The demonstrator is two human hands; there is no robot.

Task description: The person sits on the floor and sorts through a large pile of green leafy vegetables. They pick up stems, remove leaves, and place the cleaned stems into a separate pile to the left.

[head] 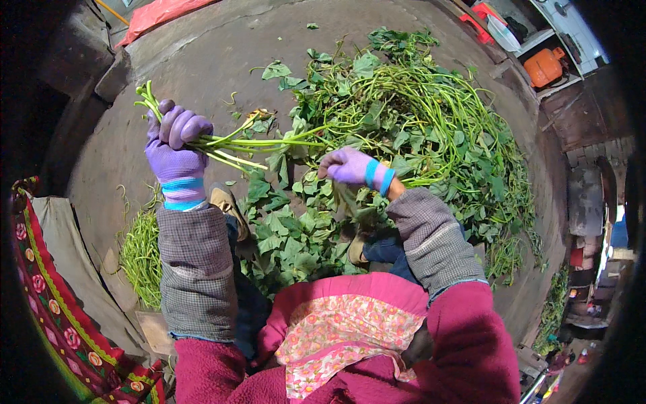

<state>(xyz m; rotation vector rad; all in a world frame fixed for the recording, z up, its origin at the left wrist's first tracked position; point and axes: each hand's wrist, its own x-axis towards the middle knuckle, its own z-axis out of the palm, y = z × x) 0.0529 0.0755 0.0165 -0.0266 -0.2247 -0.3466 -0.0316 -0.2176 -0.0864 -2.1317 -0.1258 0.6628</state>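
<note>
My left hand (176, 131), in a purple glove with blue cuff bands, is closed around a bunch of long green leaf stalks (237, 144). Their short ends stick out above the fist, and the long ends reach right. My right hand (348, 165), gloved alike, is near the stalks' far tips with its fingers curled; whether it grips anything is unclear. Just below it is a blurred leaf (345, 199). A large heap of leafy vines, probably sweet potato (444, 116), lies beyond the right hand. Loose green leaves (287, 235) cover the ground between my shoes.
A pile of stripped stalks (141, 257) lies left of my left forearm. Flowered red cloth (70, 333) hangs at the left edge. Red plastic sheeting (161, 17) is at the far left. An orange gas cylinder (543, 67) stands on a shelf at upper right.
</note>
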